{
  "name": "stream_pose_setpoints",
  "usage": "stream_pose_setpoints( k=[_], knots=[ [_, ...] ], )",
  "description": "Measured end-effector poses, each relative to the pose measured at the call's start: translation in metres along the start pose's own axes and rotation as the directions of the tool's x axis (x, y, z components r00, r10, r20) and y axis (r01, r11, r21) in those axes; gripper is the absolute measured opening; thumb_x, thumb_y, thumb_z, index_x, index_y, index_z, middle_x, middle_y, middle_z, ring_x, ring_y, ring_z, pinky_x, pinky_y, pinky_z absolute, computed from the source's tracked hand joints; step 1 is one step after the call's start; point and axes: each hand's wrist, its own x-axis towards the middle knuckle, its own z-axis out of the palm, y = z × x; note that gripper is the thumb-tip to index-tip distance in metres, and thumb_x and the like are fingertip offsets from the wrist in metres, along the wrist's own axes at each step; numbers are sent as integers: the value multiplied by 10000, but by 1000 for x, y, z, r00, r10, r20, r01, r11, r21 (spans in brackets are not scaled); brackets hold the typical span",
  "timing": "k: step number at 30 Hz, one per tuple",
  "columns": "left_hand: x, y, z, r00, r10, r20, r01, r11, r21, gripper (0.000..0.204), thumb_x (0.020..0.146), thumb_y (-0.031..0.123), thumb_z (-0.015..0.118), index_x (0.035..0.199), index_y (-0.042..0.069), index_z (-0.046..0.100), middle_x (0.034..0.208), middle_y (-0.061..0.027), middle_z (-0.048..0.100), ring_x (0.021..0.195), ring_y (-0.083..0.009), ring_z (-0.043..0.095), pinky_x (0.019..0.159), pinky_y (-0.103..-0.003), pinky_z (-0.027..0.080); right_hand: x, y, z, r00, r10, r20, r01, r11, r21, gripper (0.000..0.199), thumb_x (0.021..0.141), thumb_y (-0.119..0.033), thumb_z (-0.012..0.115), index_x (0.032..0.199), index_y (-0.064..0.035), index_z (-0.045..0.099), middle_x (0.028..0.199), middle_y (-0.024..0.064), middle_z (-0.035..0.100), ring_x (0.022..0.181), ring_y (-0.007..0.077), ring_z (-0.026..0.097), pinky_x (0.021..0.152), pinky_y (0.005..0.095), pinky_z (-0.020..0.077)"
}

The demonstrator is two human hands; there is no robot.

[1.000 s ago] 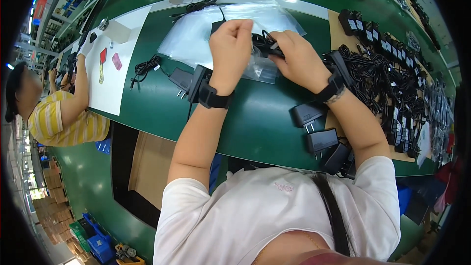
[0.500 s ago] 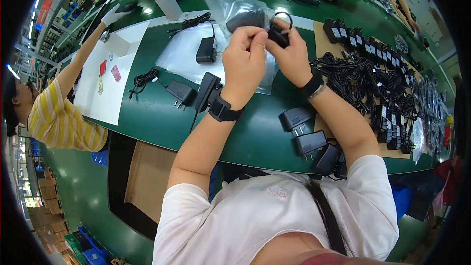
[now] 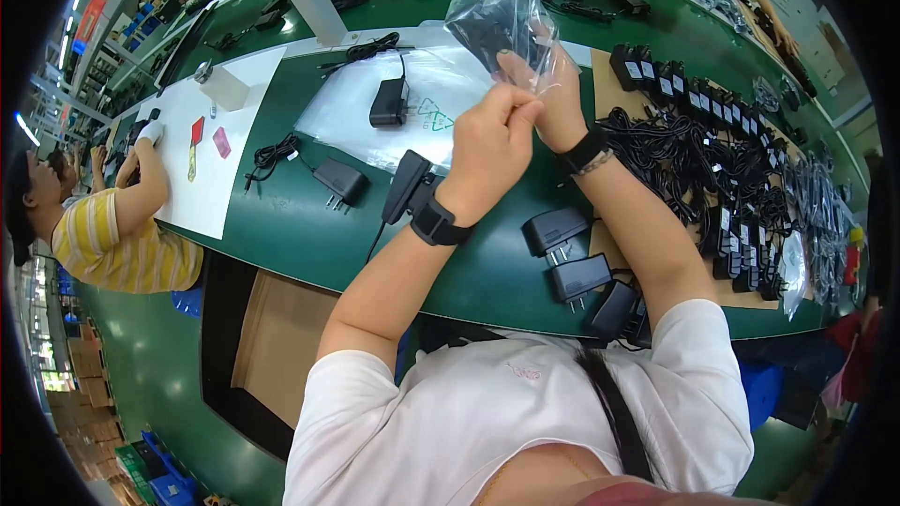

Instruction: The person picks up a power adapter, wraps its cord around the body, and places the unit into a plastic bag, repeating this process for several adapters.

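Both hands are raised above the green table (image 3: 309,225). A clear plastic bag (image 3: 497,14) with a black power adapter inside it is held up between them. My left hand (image 3: 492,141) is closed on the bag's lower edge, and a black wristband sits on that wrist. My right hand (image 3: 553,94) pinches the same edge from the right, its wrist wearing a black band. Under the hands lies a stack of clear bags (image 3: 412,103) with a black adapter (image 3: 389,103) resting on top.
Loose black adapters (image 3: 572,253) lie at the table's near edge, another adapter (image 3: 337,180) to the left. A heap of black adapters and cables (image 3: 731,178) fills the right. A person in a yellow striped shirt (image 3: 112,234) works at white paper on the left.
Both hands have lifted the bag with the adapter off the table and up toward the camera. The person on the left has shifted an arm.
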Motion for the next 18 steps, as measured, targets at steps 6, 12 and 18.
stream_pose_setpoints(
  k=[6,12,18],
  knots=[
    [13,4,-4,999,26,23,-30,986,167,272,757,213,674,885,26,525,607,-77,554,547,-213,547,522,-299,432,4,-5,-17,998,-2,57,13,983,-185,246,789,-71,650,986,3,523,764,28,563,595,95,532,513,231,444],
    [76,-55,-76,948,-279,156,308,928,-208,496,795,455,592,1020,17,526,972,-97,556,898,-218,503,789,-349,392,-8,-36,-9,898,279,341,-131,907,-399,276,809,-220,623,821,27,500,598,26,507,516,82,438,484,230,358],
    [27,-61,-19,825,-561,73,453,577,-679,358,879,306,552,1048,-3,487,915,-71,579,744,-126,537,665,-284,458,-15,4,-12,955,71,287,101,835,-542,212,802,-159,597,895,20,534,601,37,517,523,101,469,503,237,377]
  ],
)
